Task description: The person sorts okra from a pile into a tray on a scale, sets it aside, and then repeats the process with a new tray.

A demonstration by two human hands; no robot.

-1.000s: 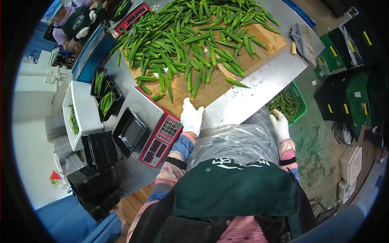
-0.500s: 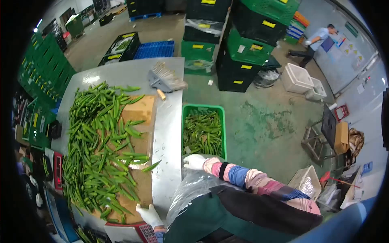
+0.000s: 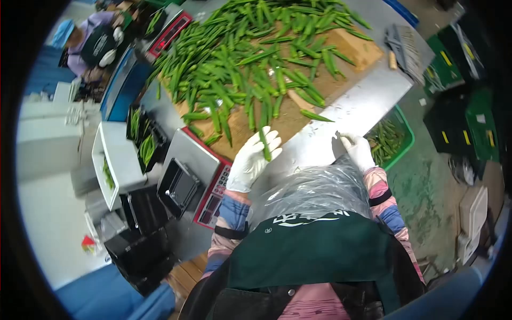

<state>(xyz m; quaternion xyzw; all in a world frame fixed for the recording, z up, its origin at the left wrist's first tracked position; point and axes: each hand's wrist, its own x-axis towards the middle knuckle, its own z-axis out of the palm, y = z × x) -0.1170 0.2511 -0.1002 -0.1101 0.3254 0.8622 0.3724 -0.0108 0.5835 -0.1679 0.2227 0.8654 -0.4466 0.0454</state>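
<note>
My left hand (image 3: 249, 164), in a white glove, is palm up at the near edge of the brown board. An okra pod (image 3: 265, 145) lies across its palm and fingers, tip toward me. Near the table's right edge, beside the green crate (image 3: 409, 133), is my gloved right hand (image 3: 358, 152). Its fingers are curled in, and no item shows in them. A large heap of okra (image 3: 234, 69) covers much of the board (image 3: 298, 114), with one loose pod (image 3: 316, 116) lying nearer the right hand.
Left of my left hand stands a red-edged scale (image 3: 210, 186) with a black tray (image 3: 180, 186) on it. Black trays with okra (image 3: 143, 137) and a white bin (image 3: 101, 160) lie beyond. A brush (image 3: 405, 53) rests at the far right; another person (image 3: 96, 45) works at upper left.
The view has swung left, bringing the scale and the other person into sight. My left hand has turned palm up and now has an okra pod in it. My right hand remains near the crate.
</note>
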